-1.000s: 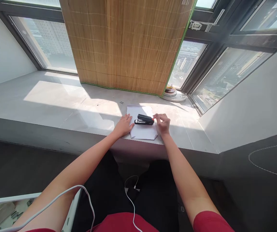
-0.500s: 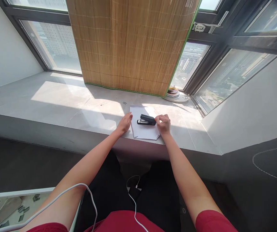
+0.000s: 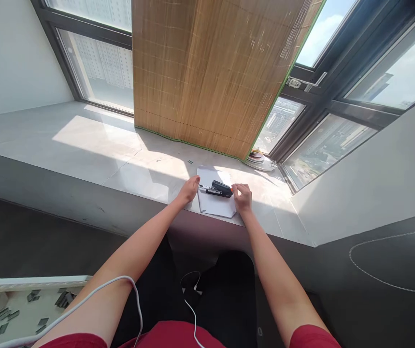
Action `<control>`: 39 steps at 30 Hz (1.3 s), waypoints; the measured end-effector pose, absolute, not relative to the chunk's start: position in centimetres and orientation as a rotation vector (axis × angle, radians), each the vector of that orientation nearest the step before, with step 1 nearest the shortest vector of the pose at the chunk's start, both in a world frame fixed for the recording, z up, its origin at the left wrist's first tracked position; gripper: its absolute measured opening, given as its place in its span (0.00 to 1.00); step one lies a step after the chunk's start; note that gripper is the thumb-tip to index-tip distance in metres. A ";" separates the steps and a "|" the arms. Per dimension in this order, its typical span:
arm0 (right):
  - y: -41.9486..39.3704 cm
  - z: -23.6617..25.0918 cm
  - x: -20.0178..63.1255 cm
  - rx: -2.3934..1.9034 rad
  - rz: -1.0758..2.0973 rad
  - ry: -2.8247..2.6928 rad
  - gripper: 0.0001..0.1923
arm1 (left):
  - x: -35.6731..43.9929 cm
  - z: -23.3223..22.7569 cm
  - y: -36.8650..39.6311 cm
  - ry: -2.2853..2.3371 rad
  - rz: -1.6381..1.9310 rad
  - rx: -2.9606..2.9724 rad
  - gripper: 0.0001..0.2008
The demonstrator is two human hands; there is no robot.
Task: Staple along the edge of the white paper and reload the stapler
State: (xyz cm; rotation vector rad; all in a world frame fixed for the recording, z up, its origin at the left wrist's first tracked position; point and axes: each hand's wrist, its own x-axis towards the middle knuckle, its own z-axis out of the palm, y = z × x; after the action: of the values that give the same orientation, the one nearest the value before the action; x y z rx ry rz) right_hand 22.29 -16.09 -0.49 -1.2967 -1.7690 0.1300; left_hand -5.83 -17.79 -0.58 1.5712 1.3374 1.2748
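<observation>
A black stapler lies on white paper on the ledge. From its left end a thin silvery metal piece sticks out toward my left hand. That hand rests at the paper's left edge, thumb uppermost and fingers loosely extended, with nothing visible in it; its lower fingers are partly hidden. My right hand pinches the stapler's rear end, where a small orange-red part shows at the fingertips.
The pale ledge carries two small dark strips beyond the paper. A bamboo blind hangs at the back, beside stacked plates. A white cable crosses my left forearm. A white-rimmed box stands lower left.
A silvery metal piece has come out of the stapler's left end, toward my left hand. My right hand keeps its pinch at the rear. The camera view has shifted and tilted.
</observation>
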 end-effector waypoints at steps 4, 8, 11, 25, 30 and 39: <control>-14.9 0.7 21.4 -1.249 0.422 -1.958 0.21 | -5.8 0.2 -17.8 1.362 1.351 1.440 0.24; -15.5 1.8 19.3 -1.307 0.264 -2.056 0.12 | -5.4 1.0 -17.8 1.259 1.597 0.914 0.28; -17.9 2.8 17.2 -1.204 -0.054 -2.052 0.08 | -5.6 0.9 -18.0 0.963 1.656 0.552 0.32; -22.5 3.4 11.6 -0.786 -0.268 -2.454 0.20 | -6.2 0.6 -18.9 0.633 1.687 0.345 0.32; -22.1 2.0 13.6 -1.149 -0.297 -1.901 0.11 | -6.4 0.3 -19.0 0.537 1.685 0.290 0.31; -21.1 -0.2 15.8 -1.389 0.070 -1.637 0.14 | -6.2 0.3 -19.1 0.527 1.685 0.205 0.26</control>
State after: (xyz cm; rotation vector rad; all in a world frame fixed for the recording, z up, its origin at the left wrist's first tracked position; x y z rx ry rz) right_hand 15.81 -21.09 -0.23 -1.3891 -1.6368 0.0701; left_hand -6.24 -19.07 0.35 0.2048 0.5267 1.6851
